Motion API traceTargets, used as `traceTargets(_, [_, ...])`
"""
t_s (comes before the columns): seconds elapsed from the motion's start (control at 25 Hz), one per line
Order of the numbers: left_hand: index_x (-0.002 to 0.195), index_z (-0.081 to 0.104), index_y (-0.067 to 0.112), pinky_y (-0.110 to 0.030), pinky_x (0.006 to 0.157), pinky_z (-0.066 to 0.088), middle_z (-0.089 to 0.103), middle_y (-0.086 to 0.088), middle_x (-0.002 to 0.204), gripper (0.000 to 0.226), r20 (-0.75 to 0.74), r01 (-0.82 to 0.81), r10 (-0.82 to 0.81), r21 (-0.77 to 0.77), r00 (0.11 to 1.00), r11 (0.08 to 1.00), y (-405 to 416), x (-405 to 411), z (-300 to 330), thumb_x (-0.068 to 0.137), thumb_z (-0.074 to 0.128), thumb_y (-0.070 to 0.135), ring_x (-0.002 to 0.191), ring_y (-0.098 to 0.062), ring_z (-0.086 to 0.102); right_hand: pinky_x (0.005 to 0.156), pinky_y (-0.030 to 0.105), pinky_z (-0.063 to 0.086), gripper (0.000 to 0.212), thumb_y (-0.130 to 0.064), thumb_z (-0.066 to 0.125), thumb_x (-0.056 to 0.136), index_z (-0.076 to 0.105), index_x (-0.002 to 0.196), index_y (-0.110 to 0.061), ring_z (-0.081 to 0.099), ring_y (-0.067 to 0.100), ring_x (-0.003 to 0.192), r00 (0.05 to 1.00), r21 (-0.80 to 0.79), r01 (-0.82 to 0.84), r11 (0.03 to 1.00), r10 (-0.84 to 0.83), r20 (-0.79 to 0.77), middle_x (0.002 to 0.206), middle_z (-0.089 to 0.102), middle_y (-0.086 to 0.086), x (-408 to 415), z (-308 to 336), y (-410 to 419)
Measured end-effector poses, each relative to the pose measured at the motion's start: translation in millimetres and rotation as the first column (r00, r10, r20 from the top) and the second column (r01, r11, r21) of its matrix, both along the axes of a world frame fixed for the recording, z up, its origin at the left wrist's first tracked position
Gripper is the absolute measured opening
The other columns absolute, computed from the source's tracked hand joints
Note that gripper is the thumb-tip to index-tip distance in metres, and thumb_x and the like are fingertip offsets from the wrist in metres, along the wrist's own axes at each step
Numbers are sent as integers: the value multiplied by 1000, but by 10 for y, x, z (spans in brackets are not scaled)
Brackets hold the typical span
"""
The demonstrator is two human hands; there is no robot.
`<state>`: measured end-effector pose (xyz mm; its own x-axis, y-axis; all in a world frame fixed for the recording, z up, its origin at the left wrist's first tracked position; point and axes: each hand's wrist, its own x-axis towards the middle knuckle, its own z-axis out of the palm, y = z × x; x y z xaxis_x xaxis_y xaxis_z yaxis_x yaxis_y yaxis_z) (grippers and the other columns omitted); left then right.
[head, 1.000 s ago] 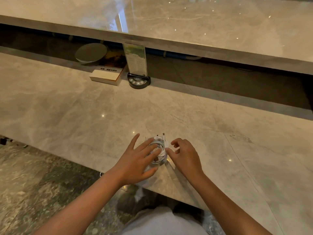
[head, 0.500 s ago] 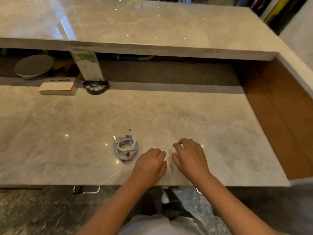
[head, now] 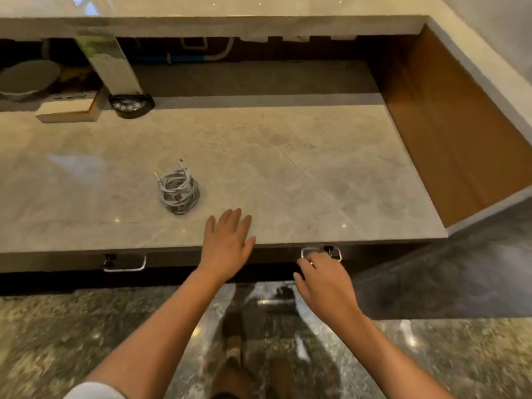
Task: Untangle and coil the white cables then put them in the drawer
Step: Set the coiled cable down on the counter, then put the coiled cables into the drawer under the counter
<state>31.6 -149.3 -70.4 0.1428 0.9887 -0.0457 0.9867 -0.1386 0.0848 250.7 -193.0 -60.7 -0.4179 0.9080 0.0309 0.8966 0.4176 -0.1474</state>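
The white cables (head: 178,191) lie wound into a tight coil on the marble desk (head: 288,174), plug ends sticking up, with nothing touching them. My left hand (head: 227,240) rests flat on the desk's front edge, fingers spread, a little to the right of the coil and nearer to me. Below the edge, my right hand (head: 322,280) has its fingers curled around the metal handle (head: 335,251) of the right-hand drawer (head: 374,254), whose dark front looks closed.
A second drawer handle (head: 125,264) sits under the desk edge to the left. At the back left stand a sign holder on a black base (head: 131,105), a flat box (head: 67,110) and a round grey dish (head: 27,79). A wooden side panel (head: 449,133) bounds the right.
Both hands have left the coiled cables. My left hand moved to the desk's front edge; my right hand dropped below the edge onto the drawer handle. The view has pulled back.
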Motion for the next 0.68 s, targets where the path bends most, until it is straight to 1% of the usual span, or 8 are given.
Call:
traceTargets(0.08, [145, 28, 27, -56, 110, 17, 26, -8, 155, 63, 23, -40, 41, -42, 999, 998, -6, -66, -136, 90, 18, 55, 143, -28, 21, 54, 33, 49, 21, -27, 59, 79, 66, 89, -10, 61, 24, 68, 999, -63, 32, 997, -30, 22, 79, 63, 6, 53, -240, -75])
traceTargets(0.12, [147, 19, 32, -56, 111, 10, 16, -4, 158, 64, 37, -56, 58, -55, 998, 997, -9, -87, -199, 89, 15, 58, 145, -26, 12, 58, 34, 51, 28, -26, 67, 76, 66, 97, -7, 63, 26, 74, 997, -92, 69, 993, -65, 44, 86, 65, 9, 60, -361, -78])
traceTargets(0.2, [147, 11, 38, -56, 112, 5, 8, -1, 159, 64, 35, -97, 97, -23, 995, 995, -29, -95, -267, 88, 12, 62, 146, -24, 4, 79, 37, 51, 46, -29, 66, 80, 58, 118, -3, 61, 29, 99, 984, -161, 152, 975, -134, 116, 110, 63, 14, 58, -536, -27])
traceTargets(0.28, [147, 10, 40, -57, 112, 4, 6, 0, 159, 65, 38, -120, 120, -7, 992, 993, -33, -85, -293, 86, 9, 64, 146, -24, 2, 104, 41, 36, 60, -34, 52, 90, 36, 138, -2, 40, 30, 130, 973, -239, 192, 952, -152, 175, 138, 45, 16, 36, -704, 47])
traceTargets(0.36, [147, 8, 41, -57, 112, 3, 3, 0, 160, 67, 50, -133, 134, -16, 990, 991, -30, -70, -310, 84, 8, 66, 146, -23, -1, 114, 44, 19, 67, -39, 42, 95, 16, 146, -4, 20, 26, 142, 963, -330, 236, 914, -174, 206, 151, 27, 13, 19, -822, 109])
traceTargets(0.4, [147, 7, 42, -57, 112, 2, 2, 0, 160, 68, 50, -139, 140, -23, 989, 990, -34, -68, -305, 84, 7, 66, 146, -23, -2, 115, 46, 15, 69, -41, 42, 95, 13, 147, -6, 15, 24, 143, 957, -352, 259, 900, -190, 218, 152, 23, 11, 15, -861, 113])
traceTargets(0.48, [147, 6, 42, -56, 112, 1, 1, 0, 160, 66, 54, -140, 141, -36, 988, 990, -27, -73, -289, 86, 11, 65, 146, -23, -4, 115, 49, 13, 70, -43, 43, 94, 12, 146, -9, 13, 21, 143, 953, -352, 285, 891, -225, 201, 152, 21, 8, 20, -896, 92])
traceTargets(0.68, [147, 7, 40, -57, 113, -1, 0, 0, 160, 60, 61, -134, 138, -59, 989, 989, -27, -60, -261, 92, 22, 59, 146, -24, -5, 114, 48, 15, 72, -53, 47, 87, 26, 142, -10, 30, 22, 135, 957, -229, 270, 935, -235, 172, 141, 38, 7, 69, -974, -221])
